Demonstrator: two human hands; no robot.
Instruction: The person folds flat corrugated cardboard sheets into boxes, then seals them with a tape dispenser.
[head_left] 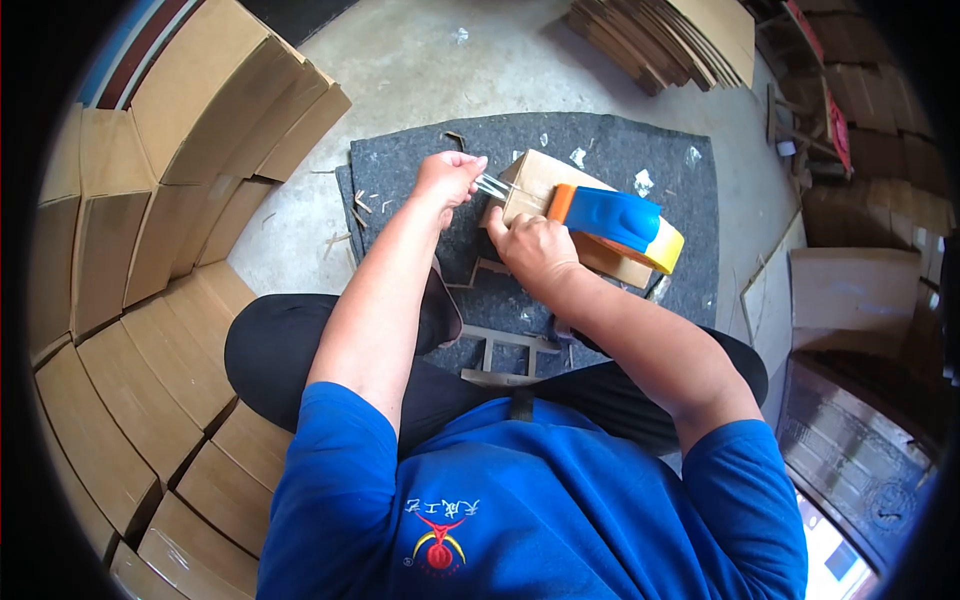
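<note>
A small cardboard box (540,174) lies on the dark grey mat in front of me. My left hand (450,184) is closed in a pinch at the box's left end, on a shiny clear strip of tape (491,186) that reaches to the box. My right hand (535,250) has its fingers curled against the near side of the box, the index finger pressing at its left corner. Just beyond that hand, a blue, orange and yellow tape dispenser (615,217) rests on the box top. What lies under the right palm is hidden.
Cardboard cartons (110,410) are stacked along my left side. Flat cardboard sheets (660,45) are piled at the far right. Scraps litter the mat (410,150). A small slatted frame (505,352) lies between my legs. More cartons (855,290) stand at the right.
</note>
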